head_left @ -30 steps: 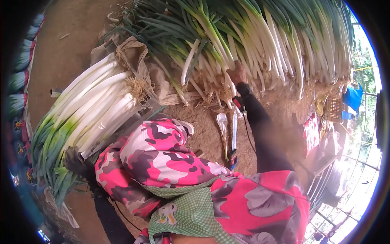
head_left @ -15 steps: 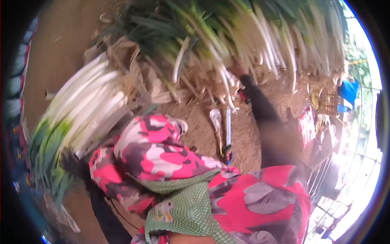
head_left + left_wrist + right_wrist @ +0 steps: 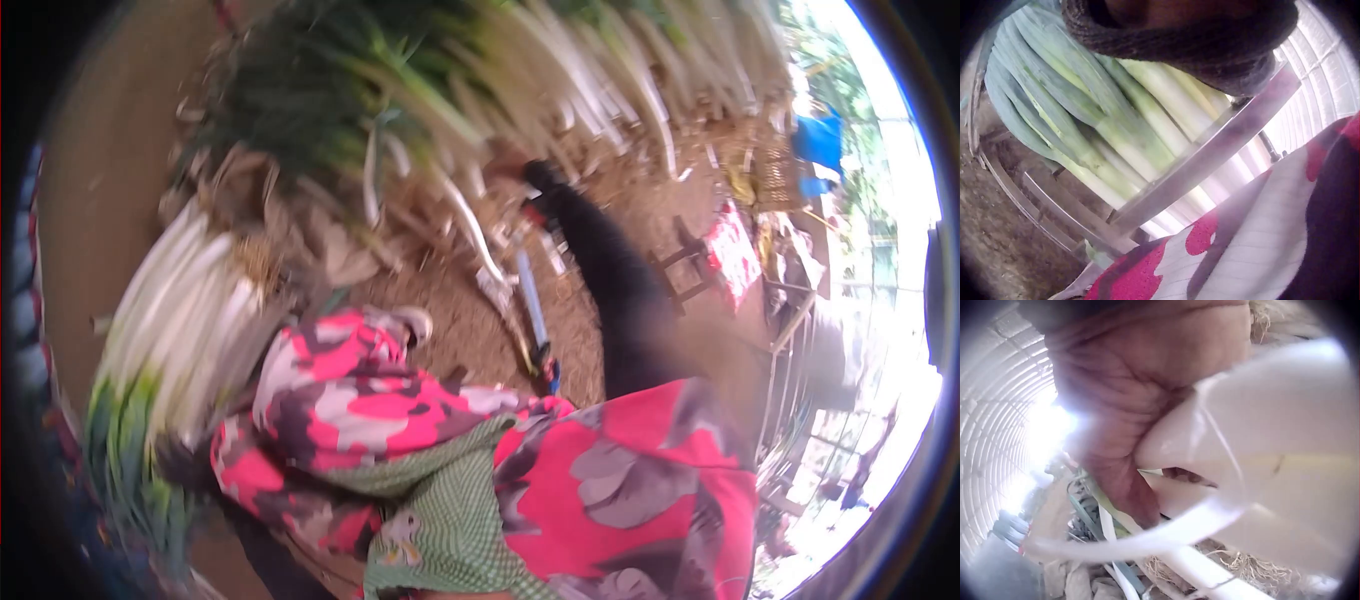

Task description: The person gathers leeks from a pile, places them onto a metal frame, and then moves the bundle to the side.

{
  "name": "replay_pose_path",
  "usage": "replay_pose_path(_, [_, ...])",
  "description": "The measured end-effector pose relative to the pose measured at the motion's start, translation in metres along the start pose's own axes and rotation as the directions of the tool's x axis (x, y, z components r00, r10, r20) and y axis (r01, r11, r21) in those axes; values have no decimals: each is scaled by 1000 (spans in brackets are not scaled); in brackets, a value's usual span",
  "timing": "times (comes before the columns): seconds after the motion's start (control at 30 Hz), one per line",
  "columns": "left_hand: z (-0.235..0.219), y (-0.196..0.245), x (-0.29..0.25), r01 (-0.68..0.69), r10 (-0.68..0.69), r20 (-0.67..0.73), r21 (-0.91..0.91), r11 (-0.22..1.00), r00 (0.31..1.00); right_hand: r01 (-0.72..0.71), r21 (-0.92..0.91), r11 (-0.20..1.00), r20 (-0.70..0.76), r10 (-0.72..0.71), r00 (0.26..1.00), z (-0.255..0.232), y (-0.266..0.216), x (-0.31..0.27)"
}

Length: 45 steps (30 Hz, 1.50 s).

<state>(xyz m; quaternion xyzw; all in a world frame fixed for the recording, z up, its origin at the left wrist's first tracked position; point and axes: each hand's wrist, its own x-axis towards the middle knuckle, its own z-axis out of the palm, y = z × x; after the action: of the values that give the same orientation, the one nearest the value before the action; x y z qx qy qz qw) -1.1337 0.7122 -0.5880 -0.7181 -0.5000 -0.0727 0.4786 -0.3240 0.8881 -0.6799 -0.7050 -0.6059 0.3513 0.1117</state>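
Observation:
My right hand [image 3: 508, 160] reaches into the large pile of green onions [image 3: 560, 60]. In the right wrist view its thumb curls round thick white green onion stalks [image 3: 1285, 425], one of them peeling in a loose pale strip. In the head view a held stalk [image 3: 465, 225] slants below the hand. At lower left, my dark-covered left hand [image 3: 185, 465] lies by the leafy part of a green onion bundle [image 3: 165, 330]; blur leaves its fingers unclear. The left wrist view shows a dark knit cuff [image 3: 1179, 47] above the stalks, which lie across a metal bar [image 3: 1204, 156].
A long tool with a pale blade [image 3: 532, 300] lies on the dirt floor [image 3: 450, 300] before me. To the right stand a woven basket [image 3: 775, 180], a blue bag [image 3: 820, 140] and metal frames. Crumpled brown sacking [image 3: 310, 230] lies between the bundle and the pile.
The head view has swung, shifting the pile and right arm leftward in it. My right hand now has a stalk angled down from it; my left hand stays by the bundle's leaves.

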Motion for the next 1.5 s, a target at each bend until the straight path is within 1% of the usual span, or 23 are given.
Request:
replay_pose_path(0.03, [-7,-5,-5,-3,3,7,10,1000,1000,-114,74,991,-15,115,993,-18,-33,-33])
replay_pose_path(0.07, [-15,-7,-7,52,-48,140,-23,998,989,42,-18,999,-202,-45,978,-8,3,-30])
replay_pose_path(0.1, [-13,-5,0,79,-78,15,-131,988,997,23,52,998,-56,-20,998,-22,-21,-57])
replay_pose_path(0.2, [-17,-7,3,128,-99,156,-189,974,983,-209,-177,962,-150,184,971,38,19,-70])
replay_pose_path(0.27, [-19,-5,3,153,-113,197,-200,968,974,-128,-100,987,-295,93,951,92,39,-85])
replay_pose_path(0.37, [-26,-3,9,175,-130,221,-198,964,967,-274,-59,960,-313,243,918,137,29,-86])
replay_pose_path(0.4, [-30,-2,12,179,-132,225,-199,963,965,-232,-9,973,-310,218,925,141,24,-82])
replay_pose_path(0.5, [-32,-7,18,192,-113,284,-267,944,952,-61,117,991,-222,86,971,100,-31,-88])
replay_pose_path(0.6, [-52,-5,32,268,-116,440,-302,915,891,-69,344,936,-66,97,993,66,-82,-75])
replay_pose_path(0.67, [-63,-7,43,336,-125,474,-392,856,871,-35,30,999,-284,42,958,93,-67,-33])
replay_pose_path(0.8, [-102,1,47,425,-235,475,-345,837,848,-223,74,972,-504,229,833,164,-49,-15])
replay_pose_path(0.83, [-115,5,46,478,-283,488,-339,810,825,-247,98,964,-365,266,892,176,-32,-12])
replay_pose_path(0.9, [-145,16,48,576,-368,520,-324,750,771,-318,60,946,-362,318,876,187,-29,-13])
replay_pose_path(0.97, [-165,21,35,732,-444,629,-318,603,638,-377,6,926,-249,366,897,183,-29,-16])
replay_pose_path(1.0, [-172,20,31,799,-473,677,-303,520,565,-275,-40,961,-251,257,933,196,2,-6])
replay_pose_path(1.1, [-182,16,38,917,-560,733,-368,151,386,9,290,957,87,-35,996,184,19,-13])
replay_pose_path(1.13, [-186,16,53,894,-546,738,-447,45,396,96,320,942,183,-161,970,168,7,-24])
replay_pose_path(1.2, [-206,24,115,800,-518,740,-577,-164,428,48,460,887,330,-220,918,131,-24,-52])
replay_pose_path(1.27, [-237,65,207,759,-536,790,-536,-370,297,-210,612,762,454,-120,883,92,-86,-88])
replay_pose_path(1.3, [-242,80,226,718,-386,833,-543,-435,396,-322,760,564,459,-115,881,79,-110,-102])
replay_pose_path(1.37, [-265,125,276,648,-62,841,-459,-608,537,-164,739,654,382,-206,901,71,-110,-102])
replay_pose_path(1.4, [-254,161,281,543,35,748,-448,-710,663,-198,809,553,361,-203,910,65,-126,-111])
replay_pose_path(1.5, [-248,238,304,771,351,762,-289,-568,545,-348,904,249,395,-173,902,43,-173,-136])
